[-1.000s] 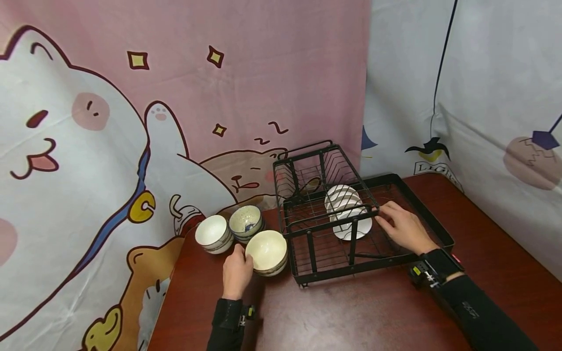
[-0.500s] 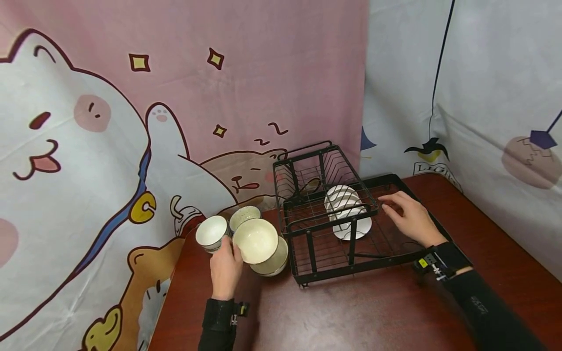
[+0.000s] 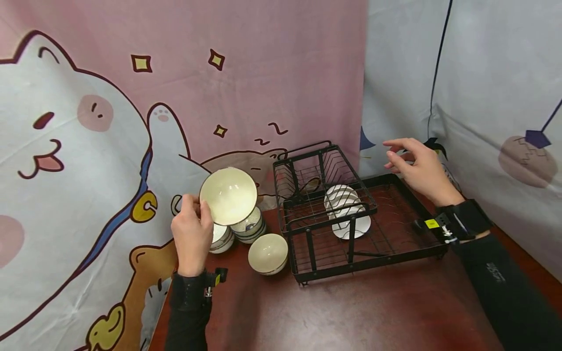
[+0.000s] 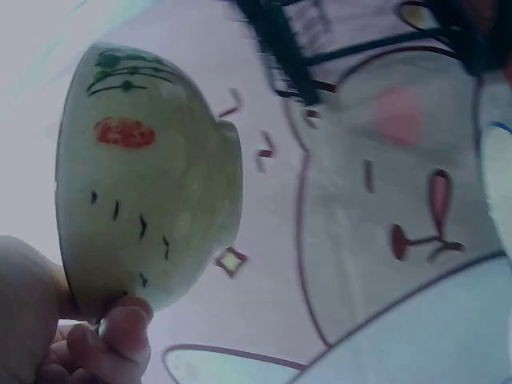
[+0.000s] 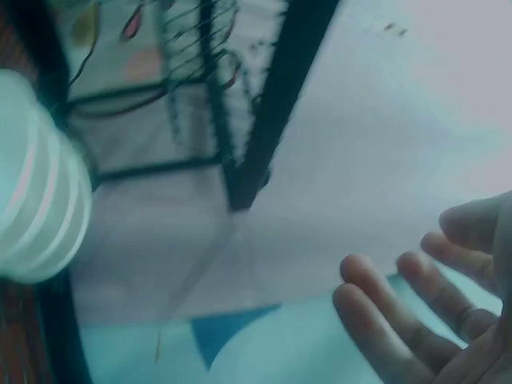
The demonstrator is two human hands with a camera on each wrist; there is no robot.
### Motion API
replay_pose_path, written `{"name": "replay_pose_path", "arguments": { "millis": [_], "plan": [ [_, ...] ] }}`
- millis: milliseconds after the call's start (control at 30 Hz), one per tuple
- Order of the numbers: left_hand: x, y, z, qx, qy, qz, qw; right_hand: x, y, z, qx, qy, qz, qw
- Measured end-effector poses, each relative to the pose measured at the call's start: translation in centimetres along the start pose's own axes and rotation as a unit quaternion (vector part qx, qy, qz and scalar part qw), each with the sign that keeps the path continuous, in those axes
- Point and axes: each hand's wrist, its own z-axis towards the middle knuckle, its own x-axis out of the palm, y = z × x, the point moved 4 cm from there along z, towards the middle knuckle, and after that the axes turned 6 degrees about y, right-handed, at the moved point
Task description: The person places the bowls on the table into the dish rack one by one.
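My left hand [image 3: 191, 235] pinches the rim of a cream bowl [image 3: 229, 196] and holds it in the air, its inside facing the head camera. In the left wrist view the bowl [image 4: 148, 184] shows a red mark and dark green strokes on its outside, with thumb and fingertips at its rim. Another cream bowl [image 3: 268, 254] stands on the table below. My right hand [image 3: 421, 168] hangs above the right side of the black dish rack [image 3: 325, 276], holding nothing, its fingers loosely bent. Several white dishes [image 3: 351, 225] stand in a row in the rack's lower level.
Behind the lifted bowl are a speckled stack of bowls [image 3: 251, 229] and a white-lined stack of bowls [image 3: 222, 240], partly hidden. The rack's upper basket [image 3: 322, 157] overhangs its left part. Printed cloth [image 3: 298, 73] hangs behind the brown table [image 3: 333, 317].
My left hand has lifted the cream bowl off the one below and carried it up and left. My right hand has left the rack's upper edge and risen to the right.
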Motion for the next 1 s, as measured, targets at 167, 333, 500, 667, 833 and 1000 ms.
{"name": "replay_pose_path", "arguments": {
  "millis": [167, 333, 500, 667, 833, 1000],
  "plan": [
    [-0.3, -1.8, 1.0, 0.001, -0.006, -0.018, 0.9998, 1.0, 1.8, 1.1, 0.024, 0.055, 0.051, 0.997],
    [0.5, -4.5, 1.5, 0.027, -0.005, -0.041, 0.9988, 2.9, 5.9, 2.3, 0.010, 0.126, 0.083, 0.988],
    [1.8, -7.6, 1.7, 0.055, 0.001, -0.071, 0.9960, 5.6, 10.3, 3.3, -0.039, 0.185, 0.093, 0.977],
    [3.1, -10.6, 1.5, 0.079, 0.016, -0.101, 0.9916, 8.4, 13.0, 3.6, -0.063, 0.228, 0.084, 0.968],
    [4.0, -12.4, 1.2, 0.095, 0.026, -0.117, 0.9883, 9.7, 13.5, 3.7, -0.051, 0.214, 0.088, 0.971],
    [4.4, -12.9, 0.9, 0.093, 0.034, -0.117, 0.9882, 10.0, 12.9, 3.5, 0.003, 0.208, 0.144, 0.967]
  ]
}}
